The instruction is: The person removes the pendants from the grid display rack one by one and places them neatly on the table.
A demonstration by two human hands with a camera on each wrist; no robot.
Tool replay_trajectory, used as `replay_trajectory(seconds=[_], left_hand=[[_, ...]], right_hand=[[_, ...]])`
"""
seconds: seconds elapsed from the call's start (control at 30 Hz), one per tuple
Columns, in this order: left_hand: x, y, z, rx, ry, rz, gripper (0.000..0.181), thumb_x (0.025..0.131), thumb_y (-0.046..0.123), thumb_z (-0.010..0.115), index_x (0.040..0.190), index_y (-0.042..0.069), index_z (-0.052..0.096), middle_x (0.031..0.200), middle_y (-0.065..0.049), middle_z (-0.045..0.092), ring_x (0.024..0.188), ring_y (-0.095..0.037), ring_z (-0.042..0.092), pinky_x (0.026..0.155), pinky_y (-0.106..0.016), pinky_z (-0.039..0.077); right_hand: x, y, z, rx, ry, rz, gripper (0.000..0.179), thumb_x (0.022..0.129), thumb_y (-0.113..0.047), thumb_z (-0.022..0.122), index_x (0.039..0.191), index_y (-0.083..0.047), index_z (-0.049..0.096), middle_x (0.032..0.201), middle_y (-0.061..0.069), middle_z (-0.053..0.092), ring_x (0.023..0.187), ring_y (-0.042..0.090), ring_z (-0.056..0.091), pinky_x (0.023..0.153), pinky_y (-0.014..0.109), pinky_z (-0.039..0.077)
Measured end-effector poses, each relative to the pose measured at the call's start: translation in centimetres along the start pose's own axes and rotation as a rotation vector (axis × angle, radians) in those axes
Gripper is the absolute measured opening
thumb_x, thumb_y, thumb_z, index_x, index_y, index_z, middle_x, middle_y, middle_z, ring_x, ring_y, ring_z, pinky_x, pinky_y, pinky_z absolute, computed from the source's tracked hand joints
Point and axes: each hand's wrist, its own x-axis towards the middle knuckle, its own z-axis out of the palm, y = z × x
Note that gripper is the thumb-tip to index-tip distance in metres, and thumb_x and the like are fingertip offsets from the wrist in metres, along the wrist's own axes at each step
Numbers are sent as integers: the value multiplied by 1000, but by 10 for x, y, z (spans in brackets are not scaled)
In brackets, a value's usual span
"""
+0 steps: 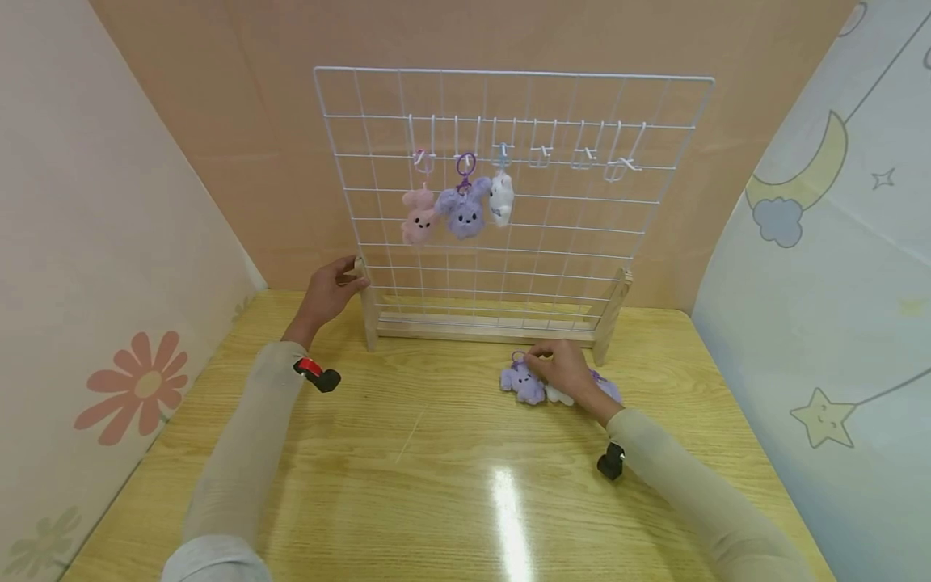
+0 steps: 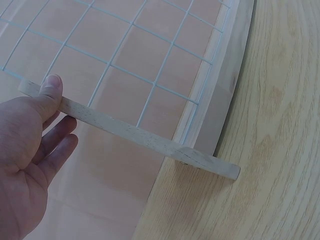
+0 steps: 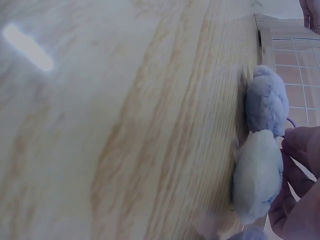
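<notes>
My left hand [image 1: 327, 293] grips the top of the wooden left post [image 2: 125, 131] of a white wire grid rack, its thumb over the near face. Down on the table, my right hand [image 1: 563, 368] pinches at the purple ring end of a purple plush keychain [image 1: 524, 384]. That plush lies face up in front of the rack. Beside it a white plush keychain [image 3: 257, 175] lies partly under the right hand. Another purple plush keychain [image 1: 607, 388] is farther right, half hidden behind the wrist.
From hooks on the grid [image 1: 509, 75] hang a pink plush keychain [image 1: 419, 218], a purple bunny keychain [image 1: 465, 214] and a white plush keychain [image 1: 502, 200]. Several bare hooks [image 1: 584, 153] are to their right. Patterned panels flank the wooden table [image 1: 407, 485].
</notes>
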Motion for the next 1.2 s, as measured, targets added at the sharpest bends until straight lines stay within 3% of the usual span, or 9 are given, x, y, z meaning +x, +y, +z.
replay_trajectory(seconds=[0.07,0.47,0.7,0.93,1.2], left_hand=[[0,-1,0,-1,-1,-2,60,103,24,64,156,3,42,153,-23,48,129,-43,58,100,-58,52],[0,0,1,-3,-5,13,60,104,23,64,155,2,42,152,-24,48,128,-44,58,102,-58,51],[0,-1,0,-2,-8,8,59,104,23,64,154,2,43,153,-23,48,129,-44,57,102,-58,51],[0,1,0,4,-4,0,58,104,23,63,154,1,43,153,-23,48,129,-44,57,102,-58,51],[-1,2,-1,2,-7,7,59,104,23,64,155,4,43,154,-23,47,129,-44,57,102,-58,51]], right_hand=[[0,1,0,-9,-3,-12,14,95,-21,76,96,-8,83,98,8,79,91,28,74,83,50,60],[4,-10,-17,-47,-12,-30,17,96,-22,76,102,-7,81,106,10,78,98,31,72,79,48,60],[7,-36,-41,-39,7,-82,20,96,-24,75,107,-8,80,105,9,77,93,27,71,64,37,58],[11,-63,-66,-45,20,-118,29,99,-28,72,114,-4,77,109,11,76,92,26,69,66,35,55],[23,-94,-94,-51,116,-197,29,98,-30,72,115,-7,77,101,8,78,81,21,70,68,35,56]])
